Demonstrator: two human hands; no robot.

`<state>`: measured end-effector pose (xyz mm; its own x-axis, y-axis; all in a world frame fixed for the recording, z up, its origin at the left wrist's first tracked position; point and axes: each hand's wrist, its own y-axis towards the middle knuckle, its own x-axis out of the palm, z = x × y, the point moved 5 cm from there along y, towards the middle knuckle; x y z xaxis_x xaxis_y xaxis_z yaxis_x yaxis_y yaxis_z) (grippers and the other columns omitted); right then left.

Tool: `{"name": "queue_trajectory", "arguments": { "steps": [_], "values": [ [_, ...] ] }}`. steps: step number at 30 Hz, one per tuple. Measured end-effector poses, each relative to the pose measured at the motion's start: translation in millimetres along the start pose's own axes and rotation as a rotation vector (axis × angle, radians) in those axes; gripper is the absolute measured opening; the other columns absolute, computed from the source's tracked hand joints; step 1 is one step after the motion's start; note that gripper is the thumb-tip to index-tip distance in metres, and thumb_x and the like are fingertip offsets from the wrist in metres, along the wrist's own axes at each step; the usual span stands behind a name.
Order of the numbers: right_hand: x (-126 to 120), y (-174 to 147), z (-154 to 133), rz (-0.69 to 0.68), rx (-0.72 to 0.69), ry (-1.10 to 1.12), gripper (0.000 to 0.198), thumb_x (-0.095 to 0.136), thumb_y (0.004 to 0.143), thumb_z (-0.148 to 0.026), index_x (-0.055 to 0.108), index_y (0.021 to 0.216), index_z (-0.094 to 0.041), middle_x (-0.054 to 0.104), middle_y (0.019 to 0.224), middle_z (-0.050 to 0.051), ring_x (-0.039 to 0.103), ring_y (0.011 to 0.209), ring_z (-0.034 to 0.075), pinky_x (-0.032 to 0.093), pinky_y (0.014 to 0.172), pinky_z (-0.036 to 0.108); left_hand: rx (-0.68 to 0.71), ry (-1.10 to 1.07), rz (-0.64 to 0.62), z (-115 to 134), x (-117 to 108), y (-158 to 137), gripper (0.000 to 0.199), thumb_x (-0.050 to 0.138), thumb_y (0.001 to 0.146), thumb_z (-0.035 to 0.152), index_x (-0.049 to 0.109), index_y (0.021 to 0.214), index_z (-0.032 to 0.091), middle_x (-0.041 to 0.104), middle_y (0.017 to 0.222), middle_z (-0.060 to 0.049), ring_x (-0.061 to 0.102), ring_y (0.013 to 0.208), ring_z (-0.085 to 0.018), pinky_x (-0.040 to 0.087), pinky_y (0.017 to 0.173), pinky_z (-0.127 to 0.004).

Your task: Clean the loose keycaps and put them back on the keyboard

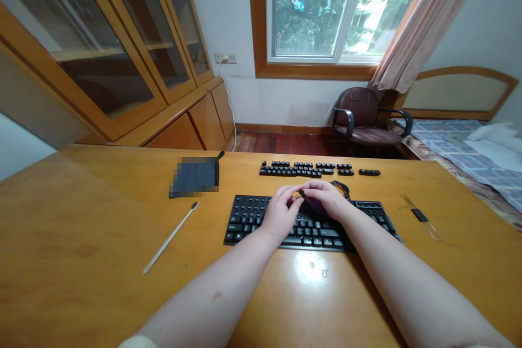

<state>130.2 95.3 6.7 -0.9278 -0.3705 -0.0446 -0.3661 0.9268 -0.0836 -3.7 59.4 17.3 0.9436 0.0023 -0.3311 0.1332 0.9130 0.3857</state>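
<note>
A black keyboard [310, 232] lies on the wooden desk, with bare key stems showing at its upper left and caps on its lower rows. Over its middle, my left hand [280, 213] pinches a small dark keycap [302, 193], partly hidden by the fingers. My right hand [329, 199] meets it at the fingertips and is closed around a purple cloth [316, 205], mostly covered by the palm. Behind the keyboard, loose black keycaps [290, 172] stand in rows. A coiled black cable [341, 189] shows just beyond my right hand.
On the desk [98, 228], a thin brush [171, 238] lies left of the keyboard, below a dark pouch [196, 176] that is pixelated. A wire keycap puller [420, 215] with a black grip lies at right. A chair [359, 114] stands beyond the desk.
</note>
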Motion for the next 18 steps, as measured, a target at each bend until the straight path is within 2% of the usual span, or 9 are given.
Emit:
{"name": "queue_trajectory", "arguments": {
  "steps": [5, 7, 9, 11, 13, 16, 18],
  "values": [
    [1.5, 0.6, 4.5, -0.069, 0.052, 0.076, 0.024, 0.061, 0.070, -0.039, 0.056, 0.066, -0.016, 0.046, 0.048, -0.005, 0.033, 0.036, 0.005, 0.019, 0.036, 0.020, 0.022, 0.011, 0.038, 1.1, -2.9, -0.5, 0.023, 0.052, 0.081, 0.018, 0.063, 0.100, 0.022, 0.061, 0.100, -0.004, 0.057, 0.086, -0.014, 0.048, 0.080, -0.029],
    [2.9, 0.4, 4.5, -0.093, 0.054, 0.054, 0.025, 0.060, 0.072, -0.040, 0.058, 0.066, -0.016, 0.048, 0.050, -0.004, 0.035, 0.038, 0.006, 0.021, 0.038, 0.020, -0.004, 0.022, 0.057, 0.0, -4.2, -0.7, 0.019, 0.054, 0.080, 0.018, 0.064, 0.095, 0.021, 0.062, 0.096, -0.004, 0.058, 0.083, -0.014, 0.048, 0.077, -0.028],
    [2.8, 0.7, 2.1, -0.084, 0.019, 0.022, 0.023, 0.058, 0.073, -0.038, 0.060, 0.067, -0.016, 0.053, 0.055, -0.002, 0.042, 0.045, 0.008, 0.029, 0.043, 0.022, -0.034, 0.023, 0.067, -1.4, -4.7, -0.9, 0.017, 0.054, 0.079, 0.019, 0.063, 0.093, 0.020, 0.063, 0.094, -0.003, 0.058, 0.078, -0.013, 0.048, 0.075, -0.027],
    [-1.6, 2.2, -2.2, -0.008, -0.063, -0.012, 0.019, 0.054, 0.074, -0.034, 0.060, 0.068, -0.017, 0.058, 0.066, 0.001, 0.051, 0.059, 0.013, 0.037, 0.054, 0.024, -0.060, 0.003, 0.076, -3.5, -4.7, -1.2, 0.016, 0.054, 0.079, 0.021, 0.062, 0.094, 0.019, 0.063, 0.094, -0.003, 0.058, 0.078, -0.013, 0.047, 0.075, -0.027],
    [-10.5, 4.5, -5.3, 0.118, -0.167, -0.005, 0.013, 0.048, 0.072, -0.026, 0.058, 0.067, -0.018, 0.060, 0.075, 0.003, 0.054, 0.072, 0.016, 0.040, 0.062, 0.027, -0.098, -0.018, 0.087, -7.5, -4.2, -1.7, 0.017, 0.054, 0.080, 0.024, 0.060, 0.095, 0.018, 0.063, 0.092, -0.004, 0.058, 0.075, -0.013, 0.047, 0.073, -0.027],
    [-23.7, 8.9, -2.3, 0.272, -0.260, 0.071, 0.009, 0.044, 0.062, -0.016, 0.051, 0.066, -0.020, 0.058, 0.080, 0.001, 0.051, 0.067, 0.014, 0.040, 0.058, 0.026, -0.157, -0.034, 0.105, -14.6, -2.7, -2.5, 0.019, 0.056, 0.079, 0.027, 0.059, 0.095, 0.018, 0.063, 0.083, -0.003, 0.057, 0.069, -0.012, 0.046, 0.068, -0.025],
    [-27.9, 10.1, -2.1, 0.348, -0.324, 0.045, 0.013, 0.046, 0.057, -0.012, 0.050, 0.067, -0.020, 0.058, 0.083, 0.001, 0.051, 0.067, 0.013, 0.041, 0.060, 0.026, -0.177, -0.061, 0.109, -17.4, -1.2, -2.8, 0.019, 0.056, 0.078, 0.027, 0.059, 0.095, 0.017, 0.062, 0.081, -0.003, 0.057, 0.068, -0.011, 0.046, 0.068, -0.024]
  ]
}}
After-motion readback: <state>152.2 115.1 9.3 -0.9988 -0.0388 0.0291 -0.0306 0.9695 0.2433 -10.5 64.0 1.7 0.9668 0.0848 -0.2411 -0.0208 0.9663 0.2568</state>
